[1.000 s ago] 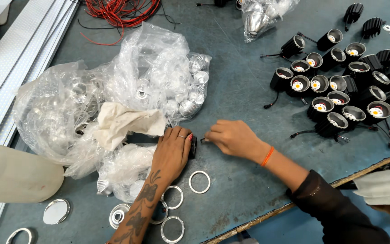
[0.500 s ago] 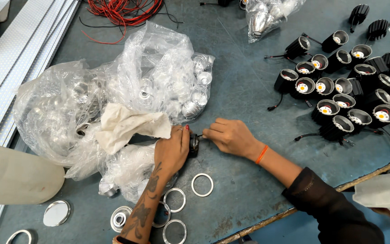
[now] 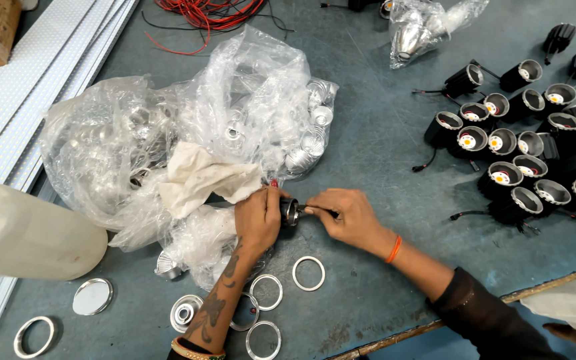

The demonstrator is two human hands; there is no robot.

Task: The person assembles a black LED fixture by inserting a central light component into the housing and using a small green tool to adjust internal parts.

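Observation:
My left hand grips a small black lamp housing with a shiny rim, held just above the grey-blue table. My right hand pinches a thin dark wire or tool at the housing's open end, fingertips touching it. A cream cloth lies just left of my left hand, on crumpled clear plastic bags full of silver reflector cups. Several silver rings lie on the table below my hands.
A cluster of several black lamp housings with wires sits at the right. Another clear bag of reflectors is at the top. Red wires lie top centre. A pale plastic jug lies at the left beside white strips.
Both hands stayed together on the housing; my right fingers shifted slightly at its open end. The view has drifted a little.

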